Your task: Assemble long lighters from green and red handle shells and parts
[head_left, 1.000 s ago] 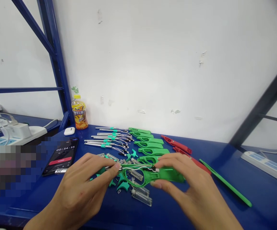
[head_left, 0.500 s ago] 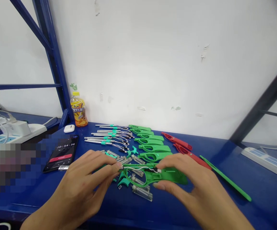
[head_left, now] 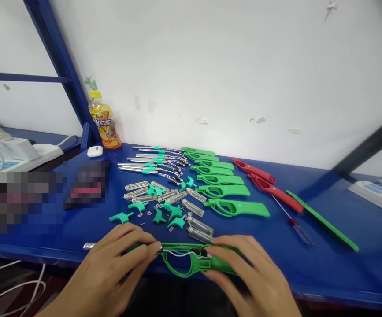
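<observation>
A green lighter half-shell [head_left: 200, 264] is held open side up between both hands, over the table's front edge. My left hand [head_left: 121, 259] pinches its narrow end, where the metal tube [head_left: 89, 246] pokes out beyond the fingers. My right hand [head_left: 243, 268] grips the handle end, fingertips at a small dark part on the wire. A white wire [head_left: 181, 254] runs along the inside of the shell between the hands. Just behind them lie clear fuel tanks [head_left: 200, 225] and teal triggers [head_left: 176, 222]. The shell's far handle end is partly hidden by my right hand.
Several metal tubes with wires [head_left: 144, 166] lie at the back, beside a row of green shells [head_left: 240, 208]. Red shells [head_left: 276, 193], a screwdriver [head_left: 299, 231] and a long green piece [head_left: 324, 222] are on the right. A drink bottle [head_left: 105, 123] stands back left.
The view has tilted down. Both hands and the green shell have come back from over the loose parts to the table's front edge, uncovering more tanks and triggers.
</observation>
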Tool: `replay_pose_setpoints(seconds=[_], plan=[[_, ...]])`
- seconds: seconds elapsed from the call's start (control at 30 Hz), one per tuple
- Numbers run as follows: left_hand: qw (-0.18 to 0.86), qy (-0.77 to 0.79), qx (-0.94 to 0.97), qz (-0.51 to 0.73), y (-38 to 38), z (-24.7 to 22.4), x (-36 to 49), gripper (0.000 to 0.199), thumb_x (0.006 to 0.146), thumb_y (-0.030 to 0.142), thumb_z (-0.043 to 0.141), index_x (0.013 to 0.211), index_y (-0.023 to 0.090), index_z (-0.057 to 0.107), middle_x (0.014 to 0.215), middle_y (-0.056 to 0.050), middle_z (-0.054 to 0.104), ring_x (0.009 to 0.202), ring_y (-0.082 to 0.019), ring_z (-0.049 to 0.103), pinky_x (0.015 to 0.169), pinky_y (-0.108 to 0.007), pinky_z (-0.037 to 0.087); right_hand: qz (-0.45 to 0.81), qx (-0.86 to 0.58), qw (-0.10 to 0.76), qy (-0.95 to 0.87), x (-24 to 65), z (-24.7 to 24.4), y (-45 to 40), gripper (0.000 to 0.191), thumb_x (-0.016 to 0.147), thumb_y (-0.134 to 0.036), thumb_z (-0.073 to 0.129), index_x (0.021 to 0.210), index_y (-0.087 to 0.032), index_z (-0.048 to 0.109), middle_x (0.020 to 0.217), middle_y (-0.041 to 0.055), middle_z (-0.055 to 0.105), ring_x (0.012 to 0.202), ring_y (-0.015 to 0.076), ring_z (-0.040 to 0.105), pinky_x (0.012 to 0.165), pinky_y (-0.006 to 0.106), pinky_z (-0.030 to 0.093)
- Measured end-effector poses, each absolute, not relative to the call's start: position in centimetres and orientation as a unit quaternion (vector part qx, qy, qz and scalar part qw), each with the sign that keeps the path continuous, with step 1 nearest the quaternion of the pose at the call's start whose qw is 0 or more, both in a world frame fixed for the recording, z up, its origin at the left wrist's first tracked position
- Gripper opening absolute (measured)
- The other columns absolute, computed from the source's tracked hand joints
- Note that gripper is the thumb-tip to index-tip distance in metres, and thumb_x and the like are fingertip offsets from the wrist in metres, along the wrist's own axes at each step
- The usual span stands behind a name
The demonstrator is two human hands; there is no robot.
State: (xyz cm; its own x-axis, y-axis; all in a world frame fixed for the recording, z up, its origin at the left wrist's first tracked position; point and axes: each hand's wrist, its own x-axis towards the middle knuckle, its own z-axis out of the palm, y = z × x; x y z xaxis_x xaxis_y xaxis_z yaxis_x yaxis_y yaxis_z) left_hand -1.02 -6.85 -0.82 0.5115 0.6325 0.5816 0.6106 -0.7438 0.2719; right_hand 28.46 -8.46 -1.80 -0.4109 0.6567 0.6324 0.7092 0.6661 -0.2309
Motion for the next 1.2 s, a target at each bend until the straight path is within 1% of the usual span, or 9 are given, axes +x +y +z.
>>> replay_pose_setpoints(seconds=[0.13,0.27,0.33,0.47,0.63,0.83,0.93,1.07,1.2], plan=[[0.052,0.378,0.853,0.357,-7.0,-1.5,-0.9,0.019,0.108,0.011,0.058,0.111,0.025,0.070,0.107,0.000,0.075,0.099,-0.014,0.070,0.087,-0.021,0.058,-0.050,-0.402,0.353,-0.844,28.5,-2.2,-8.4,0.014,0.112,-0.034,0.062,0.119,-0.026,0.071,0.113,0.0043,0.080,0.098,0.0233,0.077,0.080,0.037,0.062],[0.052,0.392,0.848,0.352,-7.3,-1.8,-0.7,0.021,0.108,0.012,0.058,0.116,0.024,0.072,0.113,-0.002,0.073,0.104,-0.015,0.070,0.089,-0.022,0.059,-0.043,-0.422,0.329,-0.844,28.5,-2.2,-8.8,0.018,0.110,-0.041,0.065,0.120,-0.028,0.072,0.120,0.0044,0.078,0.106,0.0258,0.076,0.087,0.040,0.061],[0.047,0.393,0.847,0.354,-7.5,-1.8,-0.6,0.022,0.108,0.011,0.057,0.118,0.024,0.071,0.114,-0.003,0.071,0.105,-0.015,0.069,0.090,-0.022,0.059,-0.033,-0.429,0.324,-0.843,28.5,-2.3,-9.0,0.017,0.110,-0.037,0.065,0.122,-0.028,0.071,0.123,0.0051,0.077,0.110,0.0260,0.074,0.090,0.040,0.061],[0.035,0.388,0.850,0.354,-7.6,-1.6,-0.3,0.020,0.107,0.012,0.058,0.119,0.023,0.070,0.112,-0.004,0.070,0.103,-0.016,0.068,0.089,-0.024,0.058,-0.019,-0.446,0.347,-0.825,28.2,-2.4,-9.1,0.014,0.111,-0.027,0.058,0.117,-0.027,0.071,0.118,0.0064,0.076,0.107,0.0262,0.073,0.087,0.040,0.060],[0.028,0.388,0.849,0.357,-7.4,-1.8,-0.1,0.015,0.108,0.014,0.060,0.113,0.024,0.070,0.108,-0.002,0.070,0.099,-0.015,0.068,0.086,-0.023,0.057,0.012,-0.473,0.331,-0.816,28.0,-2.6,-8.9,0.009,0.111,-0.030,0.061,0.116,-0.028,0.069,0.121,0.0064,0.073,0.111,0.0256,0.071,0.089,0.039,0.061],[0.019,0.390,0.851,0.352,-7.2,-2.0,-0.2,0.014,0.108,0.016,0.060,0.114,0.024,0.071,0.108,-0.004,0.071,0.098,-0.017,0.070,0.084,-0.025,0.058,0.003,-0.494,0.317,-0.810,27.8,-2.9,-9.3,0.009,0.111,-0.031,0.060,0.115,-0.028,0.067,0.132,0.0094,0.069,0.121,0.0289,0.068,0.093,0.041,0.059],[0.015,0.391,0.850,0.352,-7.1,-1.6,0.0,0.015,0.107,0.016,0.060,0.112,0.024,0.072,0.105,-0.003,0.072,0.095,-0.016,0.071,0.082,-0.024,0.058,-0.001,-0.498,0.327,-0.803,27.7,-3.1,-9.4,0.008,0.111,-0.030,0.061,0.116,-0.027,0.065,0.130,0.0103,0.069,0.121,0.0296,0.067,0.092,0.042,0.059],[0.009,0.384,0.852,0.356,-7.1,-1.4,0.0,0.015,0.107,0.016,0.061,0.110,0.023,0.073,0.103,-0.003,0.072,0.093,-0.014,0.071,0.082,-0.023,0.058,-0.019,-0.505,0.339,-0.794,27.7,-3.3,-9.4,0.009,0.108,-0.034,0.065,0.112,-0.026,0.065,0.126,0.0112,0.070,0.119,0.0323,0.067,0.091,0.045,0.058],[0.012,0.387,0.851,0.354,-7.1,-1.6,-0.1,0.014,0.107,0.015,0.062,0.111,0.023,0.073,0.105,-0.003,0.071,0.093,-0.013,0.070,0.083,-0.022,0.058,0.014,-0.513,0.358,-0.780,27.7,-3.5,-9.4,0.007,0.109,-0.033,0.063,0.108,-0.027,0.067,0.125,0.0096,0.071,0.119,0.0301,0.067,0.091,0.042,0.058]])
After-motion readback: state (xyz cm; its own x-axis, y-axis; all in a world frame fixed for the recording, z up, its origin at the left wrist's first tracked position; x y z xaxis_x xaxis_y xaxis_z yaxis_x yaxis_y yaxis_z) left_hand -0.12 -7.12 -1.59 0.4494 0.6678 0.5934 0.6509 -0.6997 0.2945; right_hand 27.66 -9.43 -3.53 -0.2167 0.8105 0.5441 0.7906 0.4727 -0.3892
